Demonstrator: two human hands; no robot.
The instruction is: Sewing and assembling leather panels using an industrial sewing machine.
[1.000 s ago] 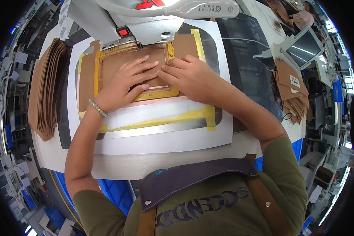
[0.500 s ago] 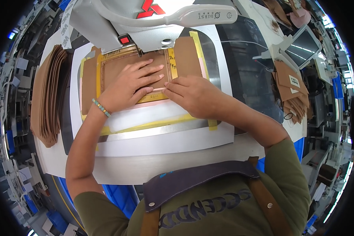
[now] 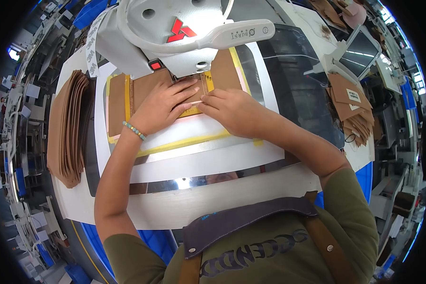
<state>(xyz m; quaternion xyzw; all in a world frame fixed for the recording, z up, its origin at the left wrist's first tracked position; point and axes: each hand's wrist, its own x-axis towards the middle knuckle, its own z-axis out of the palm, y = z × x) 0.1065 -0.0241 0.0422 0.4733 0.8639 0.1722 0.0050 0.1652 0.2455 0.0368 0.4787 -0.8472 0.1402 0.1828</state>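
Under the head of a sewing machine, a brown flat piece lies within a yellow-edged frame. My left hand, with a beaded bracelet at the wrist, rests flat on the brown piece, fingers spread close to the presser foot. At the frame's near right corner is my right hand. Its thumb and fingertips are pressed together there, and what they pinch, if anything, is hidden. The frame sits on a white sheet bordered by yellow tape. The machine head hides the frame's far edge.
A stack of brown pieces stands at the left. More brown pieces with white labels lie to the right, below a small screen. A white lamp arm reaches across the machine. Dark plate covers the table's right side.
The frame and white sheet have slid farther under the machine head, both hands moving with them. A shiny plate edge now shows below the sheet. The whole view has shifted slightly.
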